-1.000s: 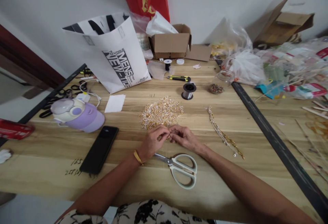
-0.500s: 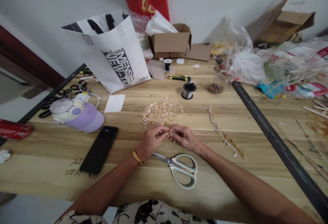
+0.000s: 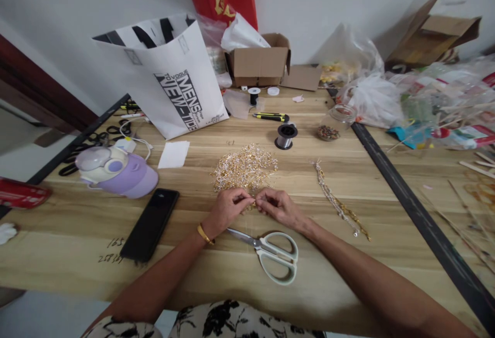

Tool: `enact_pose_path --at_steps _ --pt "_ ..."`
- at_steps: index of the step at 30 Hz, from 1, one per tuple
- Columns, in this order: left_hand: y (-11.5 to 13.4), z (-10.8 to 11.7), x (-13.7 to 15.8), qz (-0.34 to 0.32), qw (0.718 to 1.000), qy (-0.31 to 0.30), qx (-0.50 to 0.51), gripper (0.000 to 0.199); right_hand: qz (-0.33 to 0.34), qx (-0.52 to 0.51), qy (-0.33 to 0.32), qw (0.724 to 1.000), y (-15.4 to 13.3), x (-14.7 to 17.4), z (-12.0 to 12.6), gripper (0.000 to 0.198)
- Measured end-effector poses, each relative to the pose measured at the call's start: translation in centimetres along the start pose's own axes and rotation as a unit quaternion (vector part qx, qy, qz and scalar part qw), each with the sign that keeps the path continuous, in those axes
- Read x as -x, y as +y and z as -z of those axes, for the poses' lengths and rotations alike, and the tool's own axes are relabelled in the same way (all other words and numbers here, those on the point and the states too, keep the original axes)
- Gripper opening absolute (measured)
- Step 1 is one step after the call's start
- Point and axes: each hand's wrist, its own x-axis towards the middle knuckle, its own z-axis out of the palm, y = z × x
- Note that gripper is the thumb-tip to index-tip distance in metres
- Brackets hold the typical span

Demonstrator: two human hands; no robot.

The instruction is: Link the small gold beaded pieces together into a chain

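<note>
My left hand point(image 3: 229, 207) and my right hand point(image 3: 279, 207) meet fingertip to fingertip at the near edge of a pile of gold and clear beads point(image 3: 245, 167). Both are closed in a pinch. A small gold-coloured piece point(image 3: 253, 204) shows between the fingertips, too tiny to name exactly, and the fingers partly hide it. Just below the hands lie scissors point(image 3: 270, 255) with pale handles, their blades pointing left under my left wrist. To the right, strands of silver and gold beads point(image 3: 336, 199) rest on the wood.
Behind the beads stand a wire spool point(image 3: 286, 136), a yellow utility knife point(image 3: 270, 117) and a glass jar point(image 3: 336, 121) of beads. At left are a black phone point(image 3: 150, 224), a purple bottle point(image 3: 119, 170) and a white bag point(image 3: 181, 80). Plastic bags point(image 3: 375, 98) crowd the right.
My left hand has shifted very slightly left and its fingers have straightened a little. The right hand stays almost in place. The other things lie as before.
</note>
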Motion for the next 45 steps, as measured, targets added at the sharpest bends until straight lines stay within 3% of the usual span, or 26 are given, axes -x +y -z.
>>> enact_pose_path --at_steps 5,13,17,22,29,33,40,45 --pt "0.3 0.5 -0.1 -0.06 0.991 0.01 -0.122 0.024 0.009 0.02 0.004 1.0 0.2 0.0 0.1 0.025" --pt "0.4 1.1 -0.2 -0.064 0.987 -0.025 -0.144 0.031 0.026 0.073 0.008 0.997 0.1 0.1 0.1 0.023" --pt "0.3 1.2 -0.3 -0.071 0.99 -0.017 -0.124 0.032 0.04 0.115 0.011 0.993 -0.1 0.2 0.2 0.019" --pt "0.5 1.1 -0.5 -0.098 0.995 -0.013 -0.008 0.026 0.056 0.141 0.01 0.988 -0.5 0.1 0.2 0.017" --pt "0.6 1.0 -0.6 -0.056 0.987 -0.046 0.147 0.029 0.061 0.139 0.014 0.988 -0.2 0.0 0.2 0.018" --pt "0.4 0.9 -0.6 -0.015 0.982 -0.052 0.178 0.028 0.048 0.122 0.018 0.991 -0.1 0.0 0.1 0.017" --pt "0.1 0.8 -0.6 0.053 0.987 -0.016 0.151 0.027 0.04 0.096 0.055 0.993 0.2 0.2 0.1 0.018" --pt "-0.2 0.4 -0.6 0.06 0.99 -0.025 0.127 0.028 0.089 0.148 0.083 0.981 -0.4 0.4 0.1 0.019"
